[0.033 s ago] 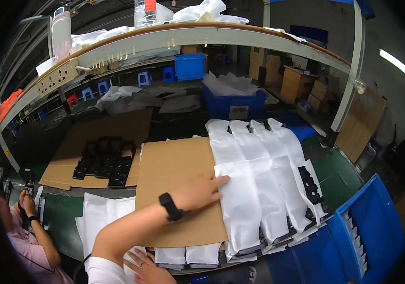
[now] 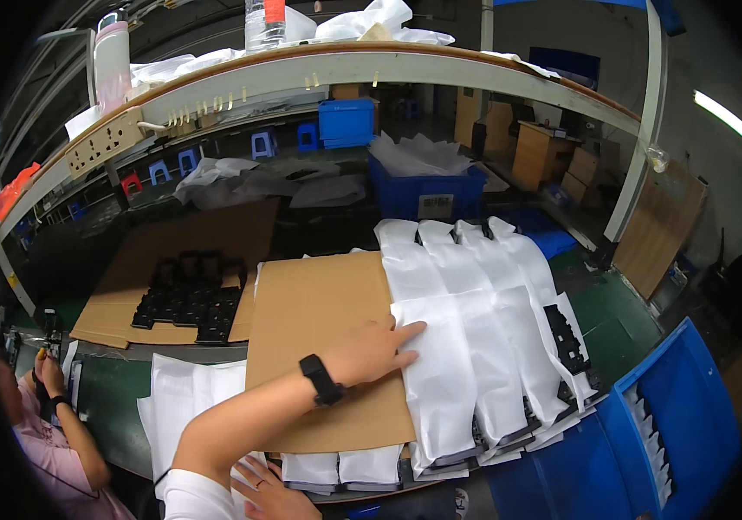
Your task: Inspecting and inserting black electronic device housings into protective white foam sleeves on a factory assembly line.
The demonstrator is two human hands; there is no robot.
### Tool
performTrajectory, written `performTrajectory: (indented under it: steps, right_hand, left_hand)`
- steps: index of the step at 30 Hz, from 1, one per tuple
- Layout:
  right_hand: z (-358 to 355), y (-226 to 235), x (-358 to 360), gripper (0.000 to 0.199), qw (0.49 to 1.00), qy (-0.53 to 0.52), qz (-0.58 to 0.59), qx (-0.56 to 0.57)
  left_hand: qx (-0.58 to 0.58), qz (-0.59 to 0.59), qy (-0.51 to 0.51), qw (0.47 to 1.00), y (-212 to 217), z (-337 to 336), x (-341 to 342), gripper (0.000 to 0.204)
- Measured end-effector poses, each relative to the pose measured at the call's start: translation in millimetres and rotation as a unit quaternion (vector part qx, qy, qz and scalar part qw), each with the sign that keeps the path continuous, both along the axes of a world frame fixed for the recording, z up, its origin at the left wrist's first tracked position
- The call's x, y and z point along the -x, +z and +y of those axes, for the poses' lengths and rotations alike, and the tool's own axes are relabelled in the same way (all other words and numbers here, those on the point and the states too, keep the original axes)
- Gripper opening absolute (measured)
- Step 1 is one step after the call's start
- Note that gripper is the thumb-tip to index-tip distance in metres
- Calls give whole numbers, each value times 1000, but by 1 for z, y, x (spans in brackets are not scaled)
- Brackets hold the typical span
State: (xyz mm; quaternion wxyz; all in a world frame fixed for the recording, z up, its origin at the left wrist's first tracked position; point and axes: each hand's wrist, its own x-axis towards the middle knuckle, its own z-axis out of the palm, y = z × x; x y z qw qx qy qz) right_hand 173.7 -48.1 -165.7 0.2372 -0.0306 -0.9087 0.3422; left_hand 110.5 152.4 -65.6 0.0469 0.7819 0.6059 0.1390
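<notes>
Your left hand point(image 2: 377, 351), with a black wristband, lies flat and open-fingered across the brown corrugated cardboard sheet point(image 2: 319, 321). It grips nothing, and its fingertips point(image 2: 411, 329) touch the nearest white foam pouch point(image 2: 440, 373). The overlapping row of these pouches fans away toward two o'clock. Your right hand point(image 2: 267, 494), at six o'clock by the table edge point(image 2: 111, 416), is open and loose and rests near the lower white pouches point(image 2: 340, 468). Pushing sideways could slide the cardboard and knock the overlapped row askew, and the pouches at four o'clock overhang the edge above the blue plastic bin point(image 2: 683, 416).
</notes>
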Motion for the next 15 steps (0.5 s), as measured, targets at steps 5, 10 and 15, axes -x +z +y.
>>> performTrajectory:
  steps: [5, 10, 15]
  right_hand:
    - [-7, -2, 1, 54, 999, 6, -6, 52]
    - [-4, -11, -9, 56, 999, -35, 29, 0]
    - [-27, -42, 17, 39, 992, -22, 126, 15]
  left_hand:
    - [52, 16, 58, 997, 7, 3, -6, 47]
    - [10, 45, 68, 997, -8, -10, 0, 47]
    - [-95, 86, 33, 991, -1, -44, 35, 90]
